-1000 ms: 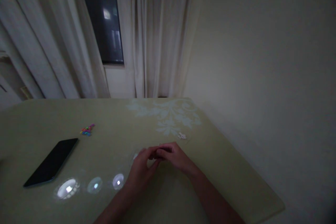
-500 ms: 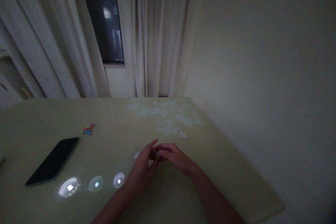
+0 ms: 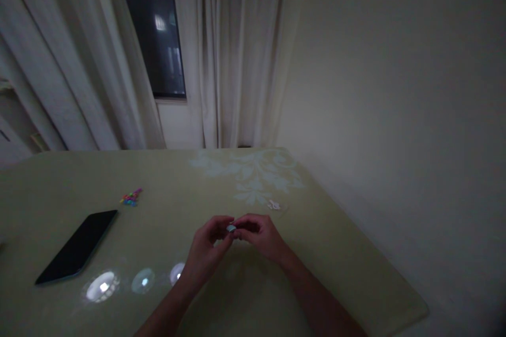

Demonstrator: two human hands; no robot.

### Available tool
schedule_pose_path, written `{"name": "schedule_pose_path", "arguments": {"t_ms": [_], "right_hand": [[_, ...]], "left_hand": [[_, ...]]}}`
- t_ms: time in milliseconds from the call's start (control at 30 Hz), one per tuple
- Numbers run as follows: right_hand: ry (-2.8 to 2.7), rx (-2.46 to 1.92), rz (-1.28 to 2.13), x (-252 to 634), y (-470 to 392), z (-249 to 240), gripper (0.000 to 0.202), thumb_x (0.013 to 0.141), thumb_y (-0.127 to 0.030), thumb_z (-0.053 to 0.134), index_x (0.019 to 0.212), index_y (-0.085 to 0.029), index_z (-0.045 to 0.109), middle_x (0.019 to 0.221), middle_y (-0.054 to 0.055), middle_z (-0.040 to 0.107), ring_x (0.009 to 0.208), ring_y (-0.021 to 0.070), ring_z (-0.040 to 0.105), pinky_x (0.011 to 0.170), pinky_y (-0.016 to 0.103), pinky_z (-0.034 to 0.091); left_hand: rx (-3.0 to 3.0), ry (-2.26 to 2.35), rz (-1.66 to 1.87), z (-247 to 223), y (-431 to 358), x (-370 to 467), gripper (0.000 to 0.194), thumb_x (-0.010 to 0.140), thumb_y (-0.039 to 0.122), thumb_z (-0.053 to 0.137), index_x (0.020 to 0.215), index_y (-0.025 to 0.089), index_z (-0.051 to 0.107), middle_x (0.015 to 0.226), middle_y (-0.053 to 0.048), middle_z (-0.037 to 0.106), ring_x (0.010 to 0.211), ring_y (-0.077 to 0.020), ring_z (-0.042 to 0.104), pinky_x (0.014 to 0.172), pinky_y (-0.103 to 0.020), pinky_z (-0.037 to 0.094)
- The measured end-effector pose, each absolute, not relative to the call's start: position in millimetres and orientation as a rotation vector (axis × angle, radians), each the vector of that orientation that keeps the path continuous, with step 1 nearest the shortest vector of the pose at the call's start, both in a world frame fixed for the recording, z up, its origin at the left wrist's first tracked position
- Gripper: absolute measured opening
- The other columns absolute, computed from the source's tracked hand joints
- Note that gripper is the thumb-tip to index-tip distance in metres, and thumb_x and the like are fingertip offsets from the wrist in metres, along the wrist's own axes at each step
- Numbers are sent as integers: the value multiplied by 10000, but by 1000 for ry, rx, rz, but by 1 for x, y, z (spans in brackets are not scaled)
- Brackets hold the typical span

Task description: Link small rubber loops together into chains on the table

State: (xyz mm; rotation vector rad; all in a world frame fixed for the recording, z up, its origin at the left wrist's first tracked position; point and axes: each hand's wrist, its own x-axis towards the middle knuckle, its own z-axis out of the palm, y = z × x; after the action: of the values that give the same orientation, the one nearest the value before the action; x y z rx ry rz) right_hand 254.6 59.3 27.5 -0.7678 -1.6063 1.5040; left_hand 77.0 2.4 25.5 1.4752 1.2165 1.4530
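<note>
A small pale, bluish-white piece (image 3: 231, 228) shows between my fingertips; its kind is too small to make out. My left hand (image 3: 209, 242) pinches it from the left with thumb and fingers. From the other side, my right hand (image 3: 261, 234) has its thumb and fingers closed at the same piece, the fingertips of both hands meeting there. Both hands are held just above the near middle of the table. Past my right hand lies a little heap of white bits (image 3: 274, 205).
A black tablet or phone (image 3: 79, 247) lies at the left on the glossy table (image 3: 177, 179). Behind it sits a small pile of multicoloured pieces (image 3: 131, 197). Lamp reflections shine on the tabletop. Curtains (image 3: 241, 63) hang beyond the far edge, and a wall (image 3: 387, 116) borders the right side.
My left hand's raised fingers have bent inward to the fingertips of my right hand. The pale piece, largely hidden before, now shows between them.
</note>
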Motion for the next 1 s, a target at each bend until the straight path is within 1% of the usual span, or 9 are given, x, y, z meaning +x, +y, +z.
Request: {"name": "schedule_pose_path", "arguments": {"t_ms": [100,233,400,567,633,767,1000], "right_hand": [[-1661,-771,1428,254,58,26,295,813,-415,826,980,-175,786,911,65,782,861,221,743,838,358,583],[-1649,-730,1434,251,54,30,276,862,-405,783,1016,-178,752,886,48,765,825,207,743,810,346,586],[-1663,-739,1375,249,51,32,243,874,-393,772,1008,-191,755,876,40,759,820,191,727,778,310,570],[-1671,-759,1354,249,51,31,234,913,-403,728,998,-186,748,807,32,742,723,170,709,693,282,552],[-1676,-759,1357,249,51,30,239,916,-405,725,1011,-187,749,812,32,741,712,167,708,690,281,551],[-1705,-713,1413,249,52,28,281,951,-421,682,1121,-205,740,869,37,751,728,157,703,721,288,555],[-1650,-733,1436,249,56,23,267,914,-436,728,1007,-186,741,820,33,738,727,161,694,713,284,540]], "left_hand": [[1559,1307,1451,27,1,76,217,850,336,731,1022,205,742,867,-41,787,766,-196,739,725,-312,600],[1696,1462,1503,29,-2,73,215,809,290,742,1010,229,789,906,-41,802,798,-202,727,741,-313,585],[1722,1338,1528,29,0,70,220,834,240,726,1039,249,806,899,-28,814,764,-180,743,724,-283,600],[1789,1238,1583,26,2,69,213,883,206,698,1048,263,820,927,-40,814,806,-177,767,728,-259,612],[1792,1232,1590,25,3,69,212,885,205,702,1049,268,820,925,-38,812,802,-172,763,720,-250,608],[1764,1250,1579,27,5,68,170,869,242,736,1013,264,823,894,-34,809,789,-174,750,717,-255,595],[1738,1289,1530,29,6,69,152,847,291,750,968,268,839,868,-44,767,757,-172,728,699,-265,596]]}}
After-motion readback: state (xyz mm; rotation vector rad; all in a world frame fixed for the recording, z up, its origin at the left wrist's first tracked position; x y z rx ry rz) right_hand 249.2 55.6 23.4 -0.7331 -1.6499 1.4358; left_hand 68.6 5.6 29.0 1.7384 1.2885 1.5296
